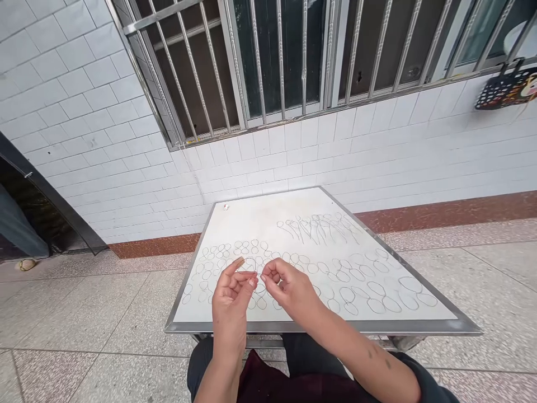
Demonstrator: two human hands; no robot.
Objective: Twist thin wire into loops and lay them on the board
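Observation:
My left hand (231, 291) pinches with thumb and forefinger, its middle of the palm turned toward me. Close beside it, the fingertips of my right hand (287, 282) are also pinched. Between the two pinches is a thin dark wire (259, 274); its full shape is hard to make out against the similar wires behind. Below and around both hands, many thin wire rings (347, 295) lie in rows on the white tabletop (255, 221). Farther back on the table lies a group of wire rings with long stems (316, 229).
A grey metal edge (319, 326) frames the table. Near its far left corner sits a small whitish object (226, 207). Behind stands a white tiled wall (268, 159) with a barred window (281, 61). A dotted bag (505, 87) hangs at the right.

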